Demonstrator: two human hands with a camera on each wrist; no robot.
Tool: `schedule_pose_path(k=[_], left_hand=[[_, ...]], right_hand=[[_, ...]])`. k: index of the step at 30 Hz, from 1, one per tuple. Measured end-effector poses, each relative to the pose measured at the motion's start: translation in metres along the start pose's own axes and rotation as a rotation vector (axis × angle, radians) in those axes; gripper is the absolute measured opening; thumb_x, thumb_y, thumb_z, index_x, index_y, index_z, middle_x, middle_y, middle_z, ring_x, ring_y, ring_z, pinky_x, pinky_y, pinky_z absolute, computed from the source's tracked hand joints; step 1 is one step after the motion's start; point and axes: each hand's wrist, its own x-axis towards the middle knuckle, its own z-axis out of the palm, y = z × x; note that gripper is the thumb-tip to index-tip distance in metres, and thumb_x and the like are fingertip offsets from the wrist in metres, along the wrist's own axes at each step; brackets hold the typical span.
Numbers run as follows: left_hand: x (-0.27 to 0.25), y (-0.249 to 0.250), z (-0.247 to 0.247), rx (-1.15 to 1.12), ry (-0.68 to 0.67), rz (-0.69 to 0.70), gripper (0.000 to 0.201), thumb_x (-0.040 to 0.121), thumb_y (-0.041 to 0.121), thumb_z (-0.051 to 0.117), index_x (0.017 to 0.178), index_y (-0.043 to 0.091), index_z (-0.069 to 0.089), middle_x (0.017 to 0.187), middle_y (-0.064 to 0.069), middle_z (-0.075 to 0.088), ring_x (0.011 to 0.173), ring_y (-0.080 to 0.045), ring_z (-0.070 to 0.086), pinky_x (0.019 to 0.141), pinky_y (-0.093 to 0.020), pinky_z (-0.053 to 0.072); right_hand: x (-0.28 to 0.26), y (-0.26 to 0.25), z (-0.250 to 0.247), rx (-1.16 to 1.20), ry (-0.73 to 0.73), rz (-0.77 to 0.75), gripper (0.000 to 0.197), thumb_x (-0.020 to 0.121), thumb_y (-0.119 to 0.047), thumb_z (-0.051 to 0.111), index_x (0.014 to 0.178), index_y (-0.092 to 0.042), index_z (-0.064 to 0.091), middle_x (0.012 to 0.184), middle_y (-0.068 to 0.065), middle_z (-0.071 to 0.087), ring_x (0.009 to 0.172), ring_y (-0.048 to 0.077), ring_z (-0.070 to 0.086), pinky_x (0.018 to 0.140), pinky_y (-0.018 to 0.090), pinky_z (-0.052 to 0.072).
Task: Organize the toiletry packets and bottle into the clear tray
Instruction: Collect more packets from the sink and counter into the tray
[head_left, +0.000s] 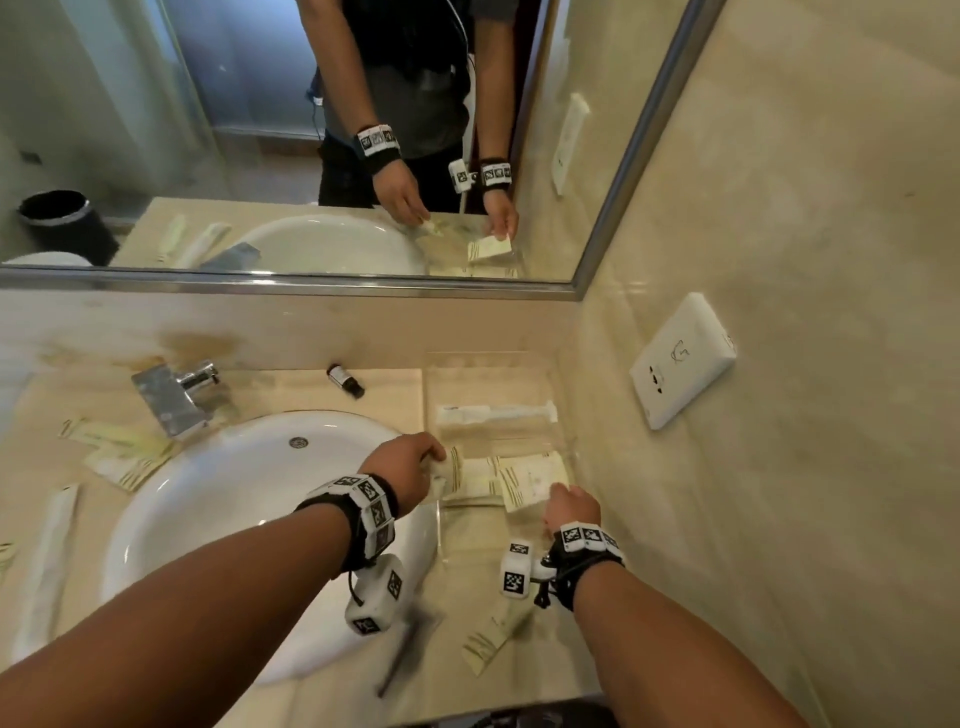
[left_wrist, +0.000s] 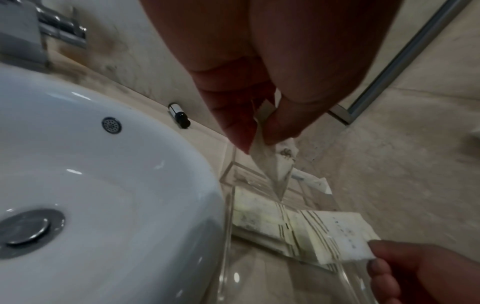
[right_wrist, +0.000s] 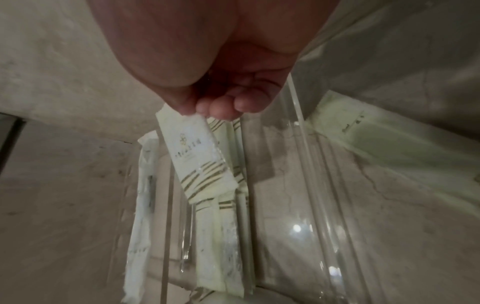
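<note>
Your right hand pinches a striped packet over the clear tray. Your left hand pinches, I think, another packet. Both could snag the tray's wall and slip. The bottle lies outside on the surface.

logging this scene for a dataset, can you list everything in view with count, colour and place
clear tray: one, transparent, counter right of the sink
packets in tray: at least three, cream with striped ends; long white one at the far end
loose packets: about five, cream; left of the sink, near counter edge
bottle: one, dark, lying behind the sink
sink: one, white
faucet: one, chrome
wall socket: one, white
mirror: one, silver frame
bin: one, black, seen in the mirror
left hand: pinches a pale packet
right hand: pinches a striped packet
</note>
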Motion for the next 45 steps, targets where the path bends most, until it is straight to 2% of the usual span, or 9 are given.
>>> schedule_pose_path(k=[11,15,22,25,29,33,38,41,45], left_hand=[[0.038,0.017,0.037,-0.035,-0.013,-0.03,0.026,0.094,0.013,0.042,0.095,0.032,0.06,0.098,0.003,0.067,0.08,-0.017,0.061,0.068,-0.024,0.047],[0.048,0.015,0.043,-0.03,-0.022,-0.025,0.026,0.094,0.013,0.042,0.103,0.028,0.061,0.103,0.003,0.066,0.086,-0.019,0.061,0.075,-0.026,0.049],[0.056,0.01,0.051,-0.062,-0.053,-0.07,0.033,0.091,0.007,0.042,0.103,0.031,0.061,0.104,0.002,0.066,0.085,-0.019,0.063,0.074,-0.026,0.051],[0.058,0.011,0.053,-0.054,-0.073,-0.058,0.035,0.091,0.005,0.041,0.105,0.029,0.061,0.107,0.001,0.066,0.089,-0.02,0.063,0.076,-0.026,0.051],[0.063,0.014,0.057,-0.063,-0.071,-0.053,0.036,0.091,0.005,0.042,0.109,0.029,0.062,0.113,0.001,0.066,0.093,-0.02,0.063,0.079,-0.025,0.05],[0.066,0.017,0.06,-0.062,-0.067,-0.046,0.037,0.091,0.004,0.042,0.11,0.027,0.063,0.118,0.0,0.065,0.094,-0.017,0.061,0.08,-0.024,0.047],[0.071,0.017,0.063,0.006,-0.1,-0.027,0.036,0.094,0.006,0.043,0.117,0.026,0.063,0.126,0.001,0.062,0.107,-0.02,0.06,0.088,-0.026,0.047],[0.073,0.016,0.064,0.067,-0.124,0.007,0.037,0.096,0.008,0.044,0.124,0.024,0.062,0.133,0.001,0.056,0.118,-0.02,0.056,0.097,-0.028,0.045],[0.07,0.01,0.064,0.165,-0.111,0.075,0.04,0.091,0.011,0.05,0.126,0.027,0.061,0.136,0.004,0.054,0.126,-0.02,0.047,0.104,-0.033,0.043]], right_hand=[[0.038,-0.004,0.0,0.18,0.002,0.114,0.023,0.077,-0.024,0.052,0.083,-0.005,0.065,0.06,0.005,0.056,0.051,0.022,0.051,0.05,0.032,0.04],[0.054,0.003,0.009,0.156,0.022,0.104,0.026,0.069,-0.028,0.051,0.077,-0.007,0.064,0.064,0.009,0.058,0.058,0.025,0.054,0.056,0.043,0.046],[0.045,-0.001,0.01,0.138,-0.009,0.053,0.017,0.085,-0.023,0.055,0.077,-0.01,0.061,0.061,0.006,0.058,0.049,0.019,0.05,0.05,0.03,0.041],[0.05,0.005,0.011,0.09,-0.016,0.0,0.026,0.077,-0.031,0.057,0.094,-0.014,0.066,0.069,0.005,0.067,0.055,0.021,0.057,0.058,0.034,0.046],[0.051,0.007,0.01,0.095,-0.016,0.018,0.045,0.079,-0.024,0.058,0.124,-0.027,0.052,0.09,0.009,0.073,0.056,0.019,0.06,0.053,0.031,0.046],[0.046,0.006,0.004,0.061,0.02,0.049,0.053,0.086,-0.02,0.056,0.137,-0.026,0.045,0.086,0.009,0.072,0.057,0.02,0.062,0.05,0.031,0.047],[0.021,-0.008,0.0,-0.058,0.077,-0.15,0.041,0.091,-0.023,0.056,0.132,-0.024,0.053,0.095,-0.009,0.06,0.079,0.013,0.061,0.073,0.035,0.054],[0.01,-0.014,0.013,-0.227,-0.062,-0.287,0.04,0.09,-0.028,0.053,0.128,-0.03,0.062,0.11,-0.007,0.068,0.096,0.017,0.066,0.088,0.037,0.056],[-0.001,-0.013,0.032,-0.52,-0.245,-0.504,0.042,0.093,-0.034,0.057,0.135,-0.033,0.06,0.133,-0.015,0.053,0.116,0.007,0.056,0.098,0.022,0.042]])
